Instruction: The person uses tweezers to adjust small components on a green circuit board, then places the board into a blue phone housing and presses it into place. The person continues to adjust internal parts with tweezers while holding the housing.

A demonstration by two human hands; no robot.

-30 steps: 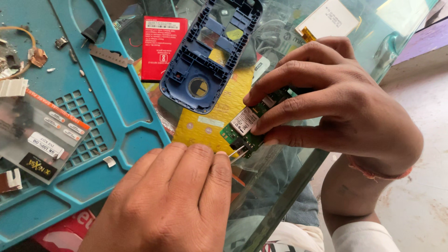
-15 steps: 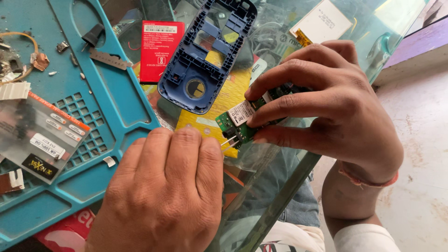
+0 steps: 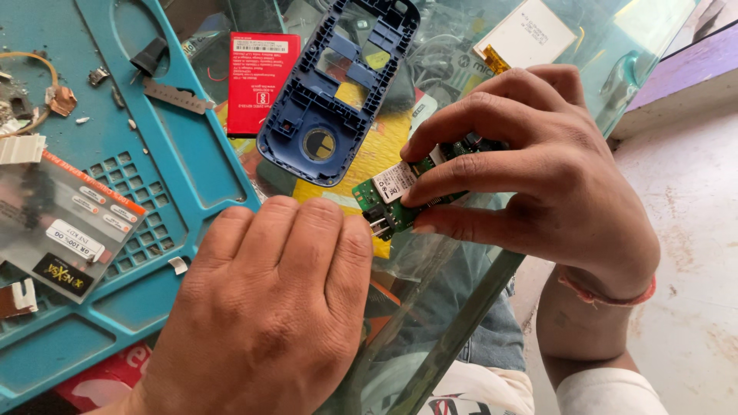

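**Circuit board pinched over the glass tabletop**

Glass forms your work surface (image 3: 461, 323), its edge running diagonally past a pale concrete floor (image 3: 692, 253) on the right. On the teal plastic repair mat (image 3: 184, 154) at left lies a clear flat packet with an orange stripe and white labels (image 3: 65, 223). A red rectangular battery with a white label (image 3: 261, 81) sits beside the dark blue plastic phone housing (image 3: 338, 92), which rests partly on a yellow sheet (image 3: 384, 150). Your right hand (image 3: 538, 184) clamps fingers and thumb on the small green circuit board with a white sticker (image 3: 392, 192), holding it just above the glass. Your left hand (image 3: 269, 315) lies palm down, fingers together, fingertips just beside the board's lower end.
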